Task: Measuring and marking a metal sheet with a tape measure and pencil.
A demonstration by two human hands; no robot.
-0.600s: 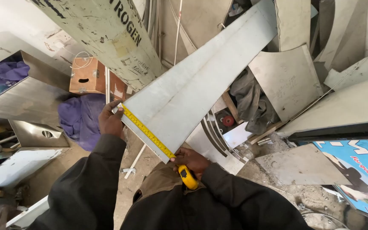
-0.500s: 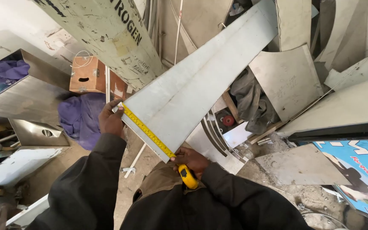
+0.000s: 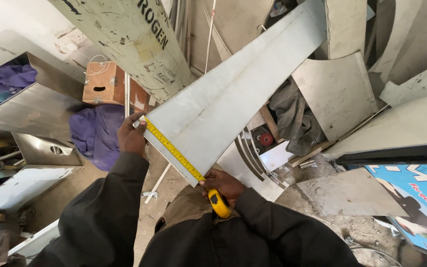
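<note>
Pinched at both ends, the yellow tape blade (image 3: pixel 172 150) lies flat along the near short edge of the long metal sheet (image 3: pixel 233 94). My left hand (image 3: pixel 132 136) is closed over the blade's free end at the sheet's left corner, fingers curled around the edge, back of the hand turned up toward the camera; the hook itself is hidden under my fingers. My right hand (image 3: pixel 225 184) is shut around the yellow tape measure case (image 3: pixel 219 202), held just below the sheet's right corner, thumb side pressed against the metal.

Arm pose: both forearms in dark sleeves reach forward and up from my chest. The left arm runs nearly straight up the frame, wrist slightly bent inward. The right arm comes in from lower right, elbow bent, wrist close to my body, lower than the left hand.

Sheet position: tilted, near end at my hands, far end rising to the upper right. A fold line runs along its length. It is grey, dull, lightly scuffed.

Surroundings: a large pale gas cylinder (image 3: pixel 124 39) leans just beside the sheet on the left. A small cardboard box (image 3: pixel 102 84) sits beyond my left hand, with purple cloth (image 3: pixel 95 131) below it. Cut metal offcuts (image 3: pixel 337 94) lie to the right, well apart from my hands.
</note>
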